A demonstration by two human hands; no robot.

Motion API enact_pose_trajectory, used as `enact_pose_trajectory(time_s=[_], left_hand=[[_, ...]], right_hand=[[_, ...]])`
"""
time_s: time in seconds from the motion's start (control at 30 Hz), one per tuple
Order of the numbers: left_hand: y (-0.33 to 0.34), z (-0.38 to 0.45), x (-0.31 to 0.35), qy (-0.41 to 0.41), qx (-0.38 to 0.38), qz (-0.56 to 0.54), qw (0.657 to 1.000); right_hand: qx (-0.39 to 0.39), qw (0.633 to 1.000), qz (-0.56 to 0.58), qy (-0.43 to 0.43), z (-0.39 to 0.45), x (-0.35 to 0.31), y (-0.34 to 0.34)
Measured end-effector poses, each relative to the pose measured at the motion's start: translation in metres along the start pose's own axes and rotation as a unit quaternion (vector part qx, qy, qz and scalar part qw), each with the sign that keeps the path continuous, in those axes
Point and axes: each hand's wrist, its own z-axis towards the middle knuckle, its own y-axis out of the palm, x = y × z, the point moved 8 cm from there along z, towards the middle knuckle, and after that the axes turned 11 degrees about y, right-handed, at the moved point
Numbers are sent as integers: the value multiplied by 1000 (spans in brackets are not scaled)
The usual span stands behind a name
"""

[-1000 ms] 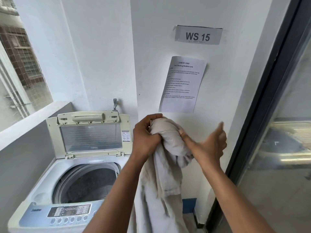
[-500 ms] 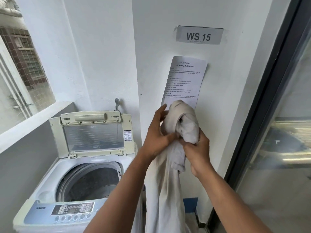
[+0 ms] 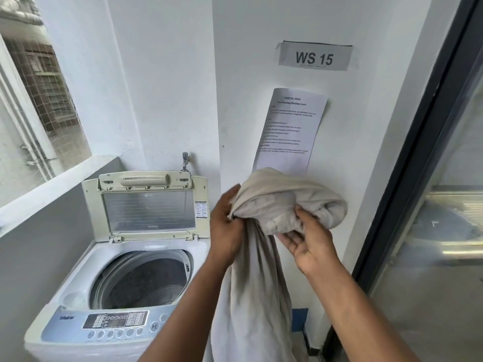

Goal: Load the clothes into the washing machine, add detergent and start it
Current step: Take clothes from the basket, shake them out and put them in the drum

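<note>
A beige cloth (image 3: 264,205) is bunched at chest height and hangs down in a long fold to the frame's bottom. My left hand (image 3: 226,223) grips it at the gathered neck on the left. My right hand (image 3: 308,239) pinches the bunched part from below, thumb on top and fingers spread beneath. To the lower left stands a white top-loading washing machine (image 3: 78,278) with its lid (image 3: 149,207) raised upright. Its drum (image 3: 146,280) looks dark and holds nothing that I can make out. The control panel (image 3: 115,321) runs along the front edge.
A white wall carries a "WS 15" sign (image 3: 315,56) and a printed sheet (image 3: 290,129). A tap (image 3: 185,161) sticks out above the machine. A ledge and window (image 3: 39,118) lie to the left, a dark-framed glass door (image 3: 431,178) to the right.
Both hands have kept regathering the cloth. The bunch now spreads wider to the right, and my right hand has shifted from gripping its front to holding it from underneath.
</note>
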Motion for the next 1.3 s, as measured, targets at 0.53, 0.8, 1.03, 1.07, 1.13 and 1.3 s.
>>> enact_pose_trajectory(time_s=[0.53, 0.8, 1.03, 1.07, 1.13, 1.3], left_hand=[[70, 27, 85, 110, -160, 27, 981], [27, -35, -23, -18, -227, 85, 970], [9, -44, -31, -69, -66, 23, 995], [10, -38, -24, -71, -40, -13, 997], [12, -28, -13, -92, 2, -82, 992], [7, -6, 6, -124, 46, -159, 978]], right_hand=[[158, 814, -424, -365, -32, -27, 13], [93, 980, -4, -179, -3, -28, -7], [-32, 996, 81, 34, -17, 2, 15], [-30, 996, 60, 55, -18, 9, 14], [-10, 996, -14, 86, -19, 22, 6], [161, 938, -293, -91, -10, -3, -41]])
